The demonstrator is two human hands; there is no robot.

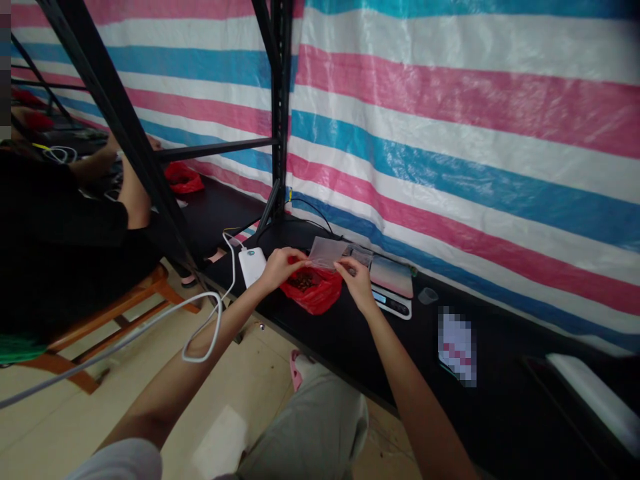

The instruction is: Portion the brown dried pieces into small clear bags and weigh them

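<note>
Both my hands pinch the near edge of a small clear plastic bag [327, 249], which looks flat and see-through. My left hand [283, 267] has its fingertips closed at the bag's left corner. At the right corner my right hand [356, 277] grips it the same way. Just below and behind the bag sits an open red plastic bag [317, 298] holding small dark brown pieces, too small to name. Right of my right hand stands a flat digital scale [395, 303] with a lit display. More clear plastic [361, 255] lies behind my right hand.
A white power bank [252, 267] with a white cable [220, 327] lies left of my left hand. Farther right are a small clear cup [428, 295] and a phone [456, 347]. A black metal post [280, 113] rises behind; another person [60, 233] sits at left.
</note>
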